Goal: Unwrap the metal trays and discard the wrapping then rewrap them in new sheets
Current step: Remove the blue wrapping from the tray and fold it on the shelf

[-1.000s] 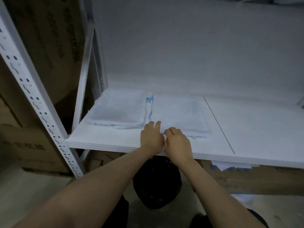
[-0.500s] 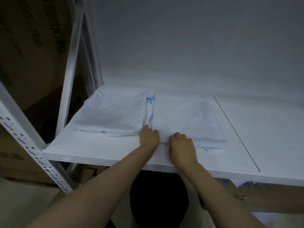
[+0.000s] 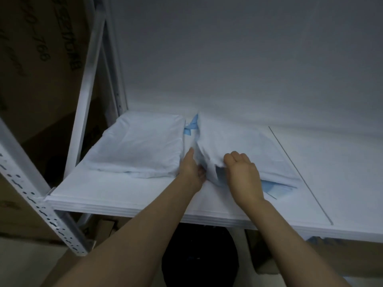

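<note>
Head camera view: two hands pull at the wrapping of a bundle on a white shelf

A plain grey-white wall (image 3: 238, 59) fills the upper picture. Below it, a white shelf board (image 3: 124, 195) runs across the view. It is carried on a white metal rack post (image 3: 27, 183) with rows of slots. Brown cardboard boxes (image 3: 41, 59) with dark print stand at the left, behind the rack. A black bin (image 3: 199, 255) sits under the shelf, between the person's forearms.

Two flat bundles in pale cloth-like wrap lie side by side at the shelf's left end. The left bundle (image 3: 141, 146) lies closed and untouched. The right bundle (image 3: 259, 150) is just beside it. The near-left corner of its wrapping sheet (image 3: 209, 156) is lifted into a raised fold. No metal shows.

The left hand (image 3: 191, 168) is in the gap between the bundles, fingers curled into that fold. The right hand (image 3: 242, 172) is curled in a fist, pinching the same sheet from the right.

A blue inner sheet (image 3: 277, 188) peeks out at the bundle's near edge. A small blue strip (image 3: 191, 126) shows between the bundles at the back.
</note>
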